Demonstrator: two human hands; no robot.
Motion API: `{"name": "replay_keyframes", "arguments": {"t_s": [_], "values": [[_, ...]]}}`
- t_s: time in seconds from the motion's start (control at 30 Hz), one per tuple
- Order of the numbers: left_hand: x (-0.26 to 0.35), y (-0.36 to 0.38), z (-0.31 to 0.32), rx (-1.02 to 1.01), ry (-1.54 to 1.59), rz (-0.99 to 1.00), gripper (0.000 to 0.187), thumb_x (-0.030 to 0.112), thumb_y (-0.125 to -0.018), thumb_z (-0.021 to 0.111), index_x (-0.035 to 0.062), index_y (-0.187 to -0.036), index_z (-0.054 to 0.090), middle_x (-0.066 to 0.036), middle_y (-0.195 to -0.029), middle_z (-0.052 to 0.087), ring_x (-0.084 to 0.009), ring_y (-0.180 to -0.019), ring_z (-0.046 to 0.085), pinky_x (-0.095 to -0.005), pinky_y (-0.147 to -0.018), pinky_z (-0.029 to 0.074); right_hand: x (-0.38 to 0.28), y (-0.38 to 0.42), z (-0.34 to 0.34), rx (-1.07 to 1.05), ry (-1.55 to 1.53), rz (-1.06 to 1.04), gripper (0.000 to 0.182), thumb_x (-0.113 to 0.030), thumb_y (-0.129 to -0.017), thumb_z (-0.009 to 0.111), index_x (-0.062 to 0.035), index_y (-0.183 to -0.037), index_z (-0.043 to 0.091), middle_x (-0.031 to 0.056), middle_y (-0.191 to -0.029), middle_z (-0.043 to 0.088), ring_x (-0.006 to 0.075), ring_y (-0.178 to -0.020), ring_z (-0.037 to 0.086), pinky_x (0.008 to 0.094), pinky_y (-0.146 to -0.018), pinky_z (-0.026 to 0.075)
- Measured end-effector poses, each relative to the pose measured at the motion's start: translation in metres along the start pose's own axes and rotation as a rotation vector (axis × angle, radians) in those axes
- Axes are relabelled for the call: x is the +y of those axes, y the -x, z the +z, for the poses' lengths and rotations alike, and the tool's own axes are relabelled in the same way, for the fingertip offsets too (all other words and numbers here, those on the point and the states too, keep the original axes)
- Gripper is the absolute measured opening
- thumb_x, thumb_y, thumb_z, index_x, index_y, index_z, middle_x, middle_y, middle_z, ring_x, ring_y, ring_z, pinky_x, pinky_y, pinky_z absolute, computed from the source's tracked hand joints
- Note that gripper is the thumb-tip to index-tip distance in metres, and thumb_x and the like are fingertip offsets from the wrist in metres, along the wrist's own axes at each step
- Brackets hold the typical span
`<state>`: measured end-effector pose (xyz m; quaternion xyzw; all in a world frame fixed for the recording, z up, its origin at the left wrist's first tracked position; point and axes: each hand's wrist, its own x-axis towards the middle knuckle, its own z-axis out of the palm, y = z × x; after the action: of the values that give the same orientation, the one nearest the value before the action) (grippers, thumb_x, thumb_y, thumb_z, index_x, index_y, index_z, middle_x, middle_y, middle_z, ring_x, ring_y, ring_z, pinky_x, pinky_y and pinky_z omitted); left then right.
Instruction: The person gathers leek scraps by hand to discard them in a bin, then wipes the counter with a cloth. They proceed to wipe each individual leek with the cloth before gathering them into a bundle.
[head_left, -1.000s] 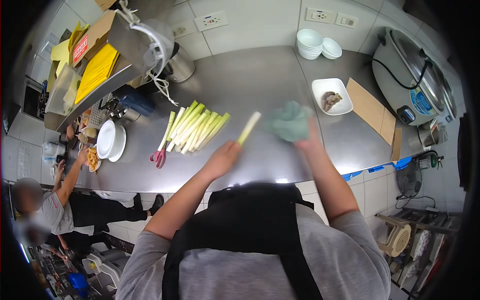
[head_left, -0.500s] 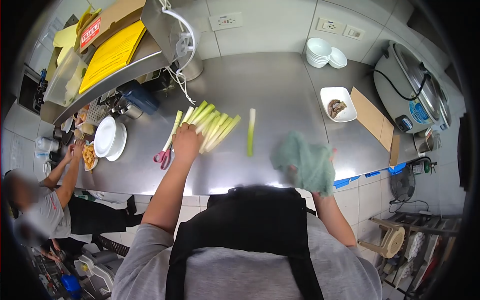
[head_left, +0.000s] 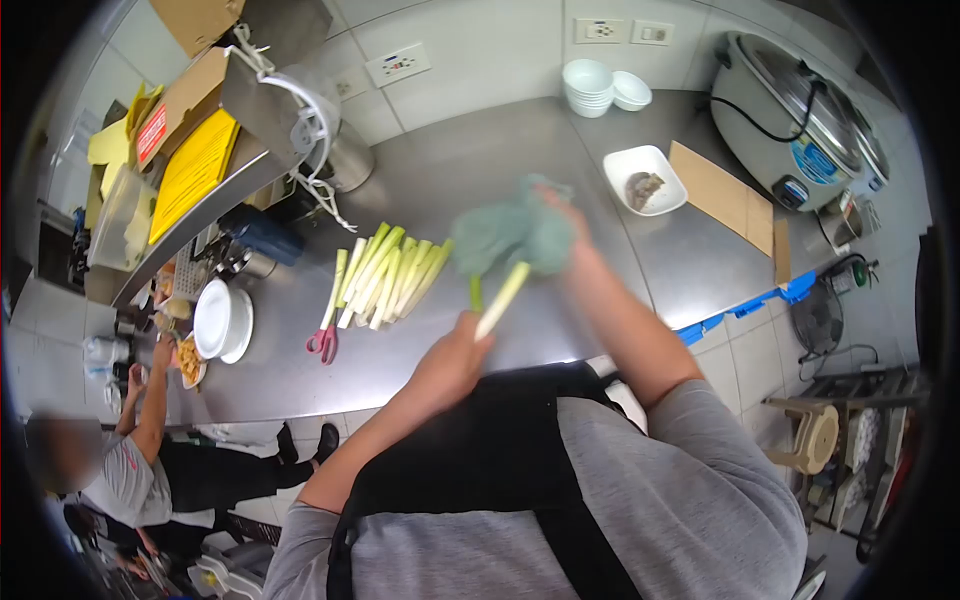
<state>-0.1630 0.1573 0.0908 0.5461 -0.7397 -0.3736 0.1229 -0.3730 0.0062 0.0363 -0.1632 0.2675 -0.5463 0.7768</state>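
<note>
My left hand (head_left: 458,355) is wrapped round a pale leek stalk (head_left: 507,298) near the counter's front edge. The stalk slants up to the right, its far end close to a green cloth (head_left: 490,240). Gripping that cloth, blurred by motion, is my right hand (head_left: 563,215), held out over the counter. Another leek stalk (head_left: 475,291) shows only its green end below the cloth; the rest is hidden. To the left lies a pile of cut leek stalks (head_left: 385,278), with pink-handled scissors (head_left: 323,343) at its lower left.
A square white bowl (head_left: 645,180) with some dark food and a cardboard piece (head_left: 725,195) lie right, before a large cooker (head_left: 790,120). Small bowls (head_left: 588,88) stand at the wall. White plates (head_left: 222,320) sit left, near a co-worker (head_left: 150,440) and a shelf (head_left: 200,225).
My left hand has left the pile and moved right, now with a leek stalk in it. My right hand has carried the cloth forward and left, over the single stalk. The view has shifted.
</note>
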Motion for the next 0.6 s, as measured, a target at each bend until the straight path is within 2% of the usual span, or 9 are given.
{"name": "replay_keyframes", "arguments": {"t_s": [0.03, 0.17, 0.23, 0.27, 0.37, 0.43, 0.5, 0.53, 0.6], "values": [[-0.008, 0.000, -0.003, 0.013, -0.008, -0.018, 0.027, 0.028, -0.099, 0.045, 0.0015, -0.106, 0.043, -0.020, -0.082, 0.061, -0.0366, -0.075, 0.060, -0.0429, -0.067, 0.046, -0.017, 0.002, -0.003, -0.250, -0.176, 0.218, 0.031, -0.027, -0.087, 0.067, -0.0043, -0.108, 0.062, 0.0134, -0.105, 0.065, 0.0224, -0.093, 0.064, 0.0362, -0.079, 0.053], [-0.019, -0.018, -0.011, -0.043, 0.608, -0.155, 0.037, 0.032, -0.104, 0.031, -0.0005, -0.108, 0.048, -0.006, -0.085, 0.059, -0.0187, -0.072, 0.053, -0.0316, -0.070, 0.045, 0.013, 0.048, 0.008, -0.276, -0.289, 0.318, 0.042, -0.039, -0.089, 0.063, -0.0030, -0.110, 0.061, 0.0119, -0.103, 0.064, 0.0215, -0.094, 0.063, 0.0346, -0.079, 0.053], [-0.021, -0.035, 0.021, 0.187, 0.357, 0.123, 0.039, 0.031, -0.105, 0.030, -0.0011, -0.115, 0.049, -0.011, -0.092, 0.061, -0.0215, -0.078, 0.054, -0.0318, -0.078, 0.046, 0.056, 0.080, 0.039, 0.113, 0.868, -0.198, 0.051, -0.049, -0.090, 0.059, -0.0018, -0.110, 0.061, 0.0097, -0.101, 0.064, 0.0193, -0.093, 0.063, 0.0326, -0.078, 0.052], [-0.013, -0.034, 0.033, 0.304, 0.252, 0.160, 0.042, 0.033, -0.104, 0.030, -0.0011, -0.118, 0.050, -0.016, -0.100, 0.061, -0.0243, -0.082, 0.055, -0.0323, -0.083, 0.045, 0.054, 0.077, 0.035, 0.104, 0.874, -0.190, 0.051, -0.049, -0.090, 0.059, -0.0018, -0.110, 0.061, 0.0097, -0.101, 0.064, 0.0193, -0.093, 0.063, 0.0326, -0.078, 0.052], [-0.004, -0.054, 0.017, 0.156, 0.298, 0.063, 0.042, 0.034, -0.104, 0.031, -0.0007, -0.112, 0.053, -0.018, -0.097, 0.062, -0.0278, -0.084, 0.057, -0.0364, -0.083, 0.045, 0.044, 0.054, 0.028, 0.008, 0.673, -0.076, 0.059, -0.055, -0.090, 0.055, -0.0008, -0.112, 0.060, 0.0101, -0.104, 0.063, 0.0180, -0.094, 0.061, 0.0329, -0.079, 0.051], [-0.001, -0.057, 0.014, 0.154, 0.312, 0.054, 0.042, 0.035, -0.103, 0.031, -0.0007, -0.102, 0.053, -0.018, -0.088, 0.061, -0.0319, -0.082, 0.058, -0.0398, -0.079, 0.044, 0.026, 0.044, 0.023, 0.310, 0.507, -0.063, 0.058, -0.054, -0.091, 0.054, -0.0004, -0.114, 0.058, 0.0112, -0.109, 0.062, 0.0211, -0.093, 0.062, 0.0370, -0.080, 0.052], [-0.021, -0.066, 0.021, 0.176, 0.067, -0.093, 0.043, 0.038, -0.102, 0.033, -0.0001, -0.095, 0.051, -0.018, -0.079, 0.060, -0.0372, -0.077, 0.057, -0.0443, -0.074, 0.044, 0.011, 0.018, -0.024, 0.247, -0.108, -0.036, 0.056, -0.054, -0.092, 0.050, -0.0048, -0.118, 0.056, 0.0116, -0.114, 0.062, 0.0251, -0.097, 0.062, 0.0418, -0.084, 0.051], [-0.018, -0.070, 0.018, 0.162, -0.077, -0.222, 0.042, 0.040, -0.101, 0.034, 0.0014, -0.093, 0.050, -0.020, -0.079, 0.061, -0.0401, -0.077, 0.058, -0.0463, -0.072, 0.044, -0.001, 0.018, -0.054, 0.247, -0.110, -0.035, 0.056, -0.054, -0.092, 0.050, -0.0048, -0.118, 0.056, 0.0116, -0.114, 0.062, 0.0251, -0.097, 0.062, 0.0418, -0.084, 0.051], [-0.023, -0.080, 0.020, 0.127, -0.177, -0.274, 0.040, 0.039, -0.101, 0.035, 0.0025, -0.097, 0.052, -0.021, -0.082, 0.062, -0.0402, -0.080, 0.059, -0.0466, -0.073, 0.045, -0.025, 0.028, -0.106, -0.316, -0.274, 0.142, 0.054, -0.055, -0.094, 0.043, -0.0108, -0.121, 0.056, 0.0104, -0.117, 0.062, 0.0278, -0.104, 0.061, 0.0464, -0.087, 0.050]]}}
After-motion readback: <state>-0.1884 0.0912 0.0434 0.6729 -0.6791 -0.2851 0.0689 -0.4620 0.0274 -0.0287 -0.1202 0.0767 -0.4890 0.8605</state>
